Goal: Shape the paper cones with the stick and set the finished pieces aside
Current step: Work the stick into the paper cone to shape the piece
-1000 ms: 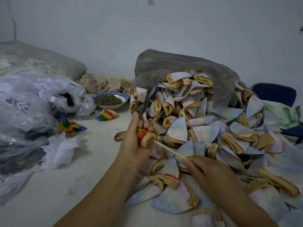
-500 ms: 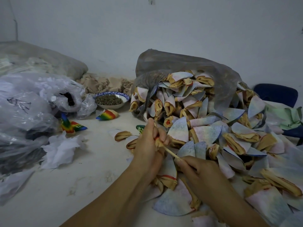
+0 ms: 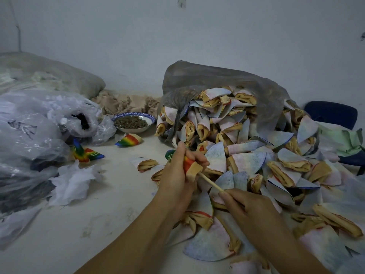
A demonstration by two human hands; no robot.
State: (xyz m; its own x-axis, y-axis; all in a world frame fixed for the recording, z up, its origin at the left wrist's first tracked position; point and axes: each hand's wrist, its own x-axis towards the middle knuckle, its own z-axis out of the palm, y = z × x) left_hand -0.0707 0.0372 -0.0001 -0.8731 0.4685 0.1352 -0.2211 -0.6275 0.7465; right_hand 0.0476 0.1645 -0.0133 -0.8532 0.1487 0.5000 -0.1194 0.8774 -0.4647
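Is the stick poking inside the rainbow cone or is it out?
Inside. The stick runs from the right hand into the tan open end of the rainbow cone held by the left hand; its tip is hidden.

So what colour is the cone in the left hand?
Rainbow stripes with a tan open end, green tip; head view shows it.

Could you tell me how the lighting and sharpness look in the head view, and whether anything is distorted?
Head view: dim, flat, bluish light with soft shadows; mild glare on the clear plastic bags; the left hand and stick are reasonably sharp; wide-angle bending at the edges.
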